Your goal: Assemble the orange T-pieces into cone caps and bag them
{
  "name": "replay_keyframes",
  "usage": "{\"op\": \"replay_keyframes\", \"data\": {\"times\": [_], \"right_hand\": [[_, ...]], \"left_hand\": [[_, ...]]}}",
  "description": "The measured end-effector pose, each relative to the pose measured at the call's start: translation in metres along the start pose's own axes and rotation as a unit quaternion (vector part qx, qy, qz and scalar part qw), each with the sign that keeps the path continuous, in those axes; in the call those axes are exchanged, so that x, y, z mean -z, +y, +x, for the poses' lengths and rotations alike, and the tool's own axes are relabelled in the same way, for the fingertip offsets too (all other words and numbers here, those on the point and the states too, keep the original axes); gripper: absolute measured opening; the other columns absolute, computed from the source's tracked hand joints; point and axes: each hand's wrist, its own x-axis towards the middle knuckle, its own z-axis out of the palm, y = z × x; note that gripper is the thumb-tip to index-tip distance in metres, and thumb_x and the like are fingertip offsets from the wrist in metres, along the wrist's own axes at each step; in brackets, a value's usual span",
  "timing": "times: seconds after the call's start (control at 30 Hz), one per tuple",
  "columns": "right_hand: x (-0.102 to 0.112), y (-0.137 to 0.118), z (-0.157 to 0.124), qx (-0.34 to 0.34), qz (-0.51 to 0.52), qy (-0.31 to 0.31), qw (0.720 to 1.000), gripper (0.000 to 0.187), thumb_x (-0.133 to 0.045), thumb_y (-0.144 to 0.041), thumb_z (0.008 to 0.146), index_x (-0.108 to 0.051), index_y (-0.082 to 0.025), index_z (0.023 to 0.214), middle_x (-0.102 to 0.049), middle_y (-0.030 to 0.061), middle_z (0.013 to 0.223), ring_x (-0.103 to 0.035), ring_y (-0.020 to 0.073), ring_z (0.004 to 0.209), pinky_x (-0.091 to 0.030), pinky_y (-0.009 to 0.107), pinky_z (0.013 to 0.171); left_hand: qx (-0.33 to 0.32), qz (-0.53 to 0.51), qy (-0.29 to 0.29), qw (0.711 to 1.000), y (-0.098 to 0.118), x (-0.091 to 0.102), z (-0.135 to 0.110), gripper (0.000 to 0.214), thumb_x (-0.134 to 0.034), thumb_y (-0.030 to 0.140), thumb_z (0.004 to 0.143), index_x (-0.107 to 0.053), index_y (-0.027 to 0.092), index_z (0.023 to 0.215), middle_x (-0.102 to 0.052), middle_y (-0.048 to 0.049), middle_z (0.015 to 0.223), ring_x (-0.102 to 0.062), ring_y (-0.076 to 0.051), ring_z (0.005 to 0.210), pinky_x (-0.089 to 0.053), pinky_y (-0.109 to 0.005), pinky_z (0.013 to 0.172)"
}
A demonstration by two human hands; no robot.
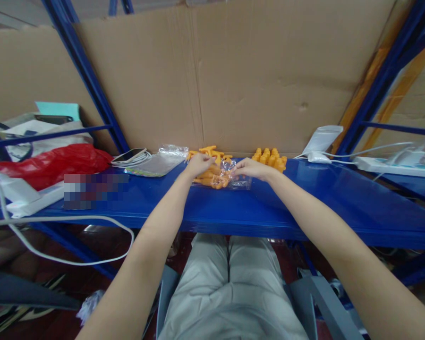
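Note:
A clear plastic bag (242,183) lies on the blue shelf top, with orange plastic pieces (208,178) in or on it. My right hand (250,168) pinches the bag's crinkled film from the right side. On the left, my left hand (199,164) is closed over the orange pieces, fingertips near the bag; what they grip is too small to make out. More loose orange pieces (212,151) lie just behind the left hand. Behind my right wrist stand several orange knobbed pieces (269,158) in a tight group.
Left of the pile lie a flat clear packet (152,165), a phone (132,155) with a white cable, and a red plastic bag (63,163). A white power strip (396,165) is at right. Cardboard (251,71) walls the back; blue posts (88,80) flank it.

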Motion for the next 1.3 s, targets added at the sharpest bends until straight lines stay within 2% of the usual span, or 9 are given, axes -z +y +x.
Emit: {"op": "replay_keyframes", "data": {"times": [0.2,0.37,0.47,0.57,0.7,0.83,0.9,1.07,1.3], "right_hand": [[0.008,0.006,0.003,-0.057,-0.158,0.104,0.98,0.02,-0.06,-0.013,0.077,-0.066,-0.016,0.058,-0.067,0.0031,0.065,-0.061,0.0189,0.07,-0.046,0.033,0.074],[0.0,0.006,0.002,-0.056,-0.321,0.224,0.919,0.02,-0.056,-0.018,0.088,-0.075,-0.017,0.082,-0.073,0.012,0.104,-0.065,0.0287,0.102,-0.046,0.043,0.09],[-0.006,0.007,0.001,-0.047,-0.381,0.235,0.893,0.022,-0.054,-0.02,0.093,-0.076,-0.016,0.093,-0.069,0.0154,0.12,-0.059,0.0326,0.117,-0.043,0.049,0.096],[-0.009,0.007,0.002,-0.053,-0.412,0.229,0.881,0.025,-0.052,-0.021,0.096,-0.076,-0.015,0.102,-0.066,0.017,0.123,-0.056,0.0334,0.122,-0.041,0.05,0.099],[-0.009,0.009,0.002,-0.068,-0.428,0.218,0.874,0.028,-0.049,-0.021,0.097,-0.074,-0.015,0.107,-0.065,0.0173,0.124,-0.055,0.0325,0.123,-0.041,0.05,0.1],[-0.007,0.016,0.005,-0.073,-0.408,0.233,0.88,0.029,-0.047,-0.021,0.097,-0.072,-0.014,0.11,-0.063,0.0174,0.127,-0.053,0.0323,0.127,-0.04,0.051,0.103],[-0.005,0.022,0.008,-0.085,-0.371,0.254,0.889,0.031,-0.047,-0.023,0.096,-0.068,-0.012,0.116,-0.062,0.0194,0.129,-0.053,0.033,0.128,-0.041,0.05,0.102],[0.003,0.038,0.019,-0.165,-0.23,0.244,0.927,0.045,-0.045,-0.039,0.098,-0.066,-0.005,0.118,-0.067,0.0269,0.116,-0.062,0.0388,0.118,-0.048,0.051,0.095],[0.009,0.046,0.016,-0.176,-0.048,0.172,0.968,0.04,-0.06,-0.054,0.087,-0.071,-0.016,0.094,-0.073,0.0187,0.089,-0.07,0.0365,0.092,-0.056,0.055,0.08]], "left_hand": [[0.037,0.13,-0.005,0.991,-0.004,0.011,-0.003,0.019,-0.061,0.018,0.077,-0.072,0.016,0.061,-0.068,-0.0034,0.061,-0.061,-0.016,0.067,-0.042,-0.024,0.063],[0.079,0.074,-0.036,0.993,0.008,0.015,-0.008,0.026,-0.057,0.028,0.085,-0.076,0.016,0.073,-0.061,-0.002,0.048,-0.057,-0.016,0.056,-0.042,-0.024,0.059],[0.095,0.035,-0.01,0.995,0.009,0.014,-0.008,0.026,-0.057,0.028,0.087,-0.075,0.016,0.072,-0.06,-0.0013,0.048,-0.058,-0.016,0.058,-0.042,-0.023,0.059],[0.1,0.031,0.025,0.994,0.005,0.01,-0.007,0.017,-0.067,0.02,0.079,-0.07,0.017,0.063,-0.063,-0.0006,0.056,-0.06,-0.015,0.062,-0.042,-0.022,0.06],[0.172,-0.012,-0.067,0.983,0.003,0.01,-0.011,0.017,-0.077,0.02,0.07,-0.066,0.017,0.058,-0.06,0.0001,0.053,-0.057,-0.014,0.051,-0.041,-0.023,0.054],[0.213,-0.012,-0.163,0.963,0.008,0.015,-0.015,0.026,-0.075,0.023,0.074,-0.061,0.017,0.054,-0.056,-0.0002,0.046,-0.057,-0.013,0.047,-0.039,-0.023,0.05],[0.233,-0.017,-0.179,0.956,0.011,0.015,-0.016,0.024,-0.072,0.023,0.079,-0.062,0.016,0.058,-0.059,-0.001,0.048,-0.059,-0.013,0.048,-0.038,-0.022,0.05],[0.254,-0.056,-0.096,0.961,0.015,0.006,-0.013,0.019,-0.062,0.022,0.089,-0.065,0.013,0.073,-0.066,-0.0031,0.061,-0.057,-0.011,0.048,-0.032,-0.022,0.046],[0.22,-0.143,-0.076,0.962,0.01,-0.014,-0.006,0.018,-0.065,0.02,0.088,-0.065,0.012,0.072,-0.062,-0.001,0.059,-0.045,-0.006,0.046,-0.028,-0.019,0.043]]}}
